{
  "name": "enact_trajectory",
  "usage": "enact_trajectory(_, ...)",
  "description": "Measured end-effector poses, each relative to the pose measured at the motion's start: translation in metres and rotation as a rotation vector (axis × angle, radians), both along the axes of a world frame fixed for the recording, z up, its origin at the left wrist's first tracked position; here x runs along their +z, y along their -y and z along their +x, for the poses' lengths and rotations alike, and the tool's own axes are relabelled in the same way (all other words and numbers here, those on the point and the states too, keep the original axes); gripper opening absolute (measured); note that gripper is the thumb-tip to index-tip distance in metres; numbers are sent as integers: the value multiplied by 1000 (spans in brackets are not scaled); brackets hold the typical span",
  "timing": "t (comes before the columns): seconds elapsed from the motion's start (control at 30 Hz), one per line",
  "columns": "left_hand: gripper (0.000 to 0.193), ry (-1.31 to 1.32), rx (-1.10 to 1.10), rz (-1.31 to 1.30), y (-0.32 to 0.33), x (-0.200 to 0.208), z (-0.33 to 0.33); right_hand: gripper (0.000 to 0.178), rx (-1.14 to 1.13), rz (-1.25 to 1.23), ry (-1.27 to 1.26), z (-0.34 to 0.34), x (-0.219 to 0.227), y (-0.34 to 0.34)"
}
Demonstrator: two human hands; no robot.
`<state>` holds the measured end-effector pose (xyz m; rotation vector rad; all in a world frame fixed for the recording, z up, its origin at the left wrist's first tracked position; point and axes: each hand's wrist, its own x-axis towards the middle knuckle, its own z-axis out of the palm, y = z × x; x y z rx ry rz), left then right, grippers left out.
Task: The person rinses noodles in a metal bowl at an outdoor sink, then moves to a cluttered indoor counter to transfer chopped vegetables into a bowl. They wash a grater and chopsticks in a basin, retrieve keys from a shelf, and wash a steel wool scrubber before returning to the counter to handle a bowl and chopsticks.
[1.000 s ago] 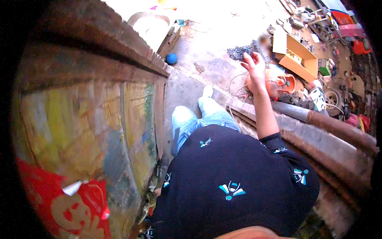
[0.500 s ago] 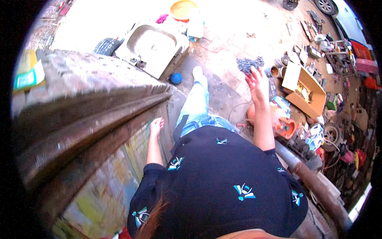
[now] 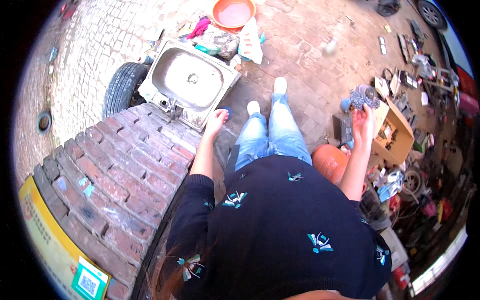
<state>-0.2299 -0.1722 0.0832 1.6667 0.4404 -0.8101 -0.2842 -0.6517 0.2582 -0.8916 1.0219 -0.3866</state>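
My right hand (image 3: 364,122), raised at the right, pinches a grey-blue, curly scouring pad (image 3: 363,100) between its fingertips. The fine make-up of this pad is too small to tell. My left hand (image 3: 216,121) hangs beside the near right corner of a stained white sink (image 3: 230,82), its fingers curled in and nothing visible in them. Just behind those fingers shows part of a blue ball (image 3: 227,113), mostly hidden by the hand. At the sink's near edge sits a metal tap (image 3: 171,106).
A brick ledge (image 3: 125,185) runs along my left, bearing a yellow sign (image 3: 47,230). Beside the sink stands a tyre (image 3: 124,90); beyond are an orange basin (image 3: 233,12) and a white bag (image 3: 250,42). At right lie an orange-red rounded container (image 3: 330,162), a cardboard box (image 3: 397,132) and clutter.
My left hand has come forward to the sink's corner. The scouring pad and my right hand now appear farther right. My view has shifted, and both shoes now show.
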Motion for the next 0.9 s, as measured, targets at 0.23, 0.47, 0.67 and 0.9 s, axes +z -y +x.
enact_trajectory(0.23,24,218,-65,372,24,-53,121,13,548,227,-224,195,-122,-40)
enact_trajectory(0.47,34,467,-270,1002,15,-150,268,16,1014,265,-254,366,-268,-135)
enact_trajectory(0.67,28,552,-728,1623,-14,-265,355,24,1187,203,-219,427,-371,-212)
enact_trajectory(0.9,17,257,-895,1429,-10,-280,409,23,1106,240,-279,445,-440,-238)
